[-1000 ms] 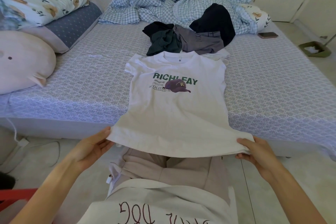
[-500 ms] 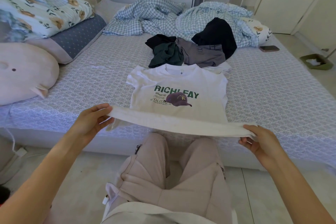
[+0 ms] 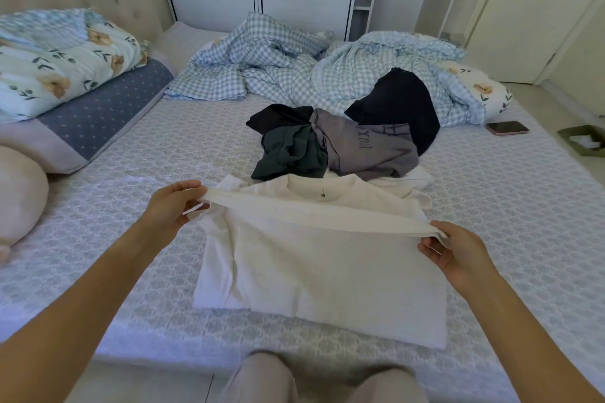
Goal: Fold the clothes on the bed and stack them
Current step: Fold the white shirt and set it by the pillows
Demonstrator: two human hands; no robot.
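Head view: white T-shirt [image 3: 314,271] lies on the bed [image 3: 510,206], collar pointing away from the person, hem edge raised and stretched crosswise; left hand [image 3: 170,209] pinches its left corner, right hand [image 3: 458,253] pinches the right, hands well apart. Fold line runs side to side; collar lies just beyond the held edge, left hand slightly nearer it. Unfolded dark clothes pile [image 3: 343,144] sits touching the collar end.
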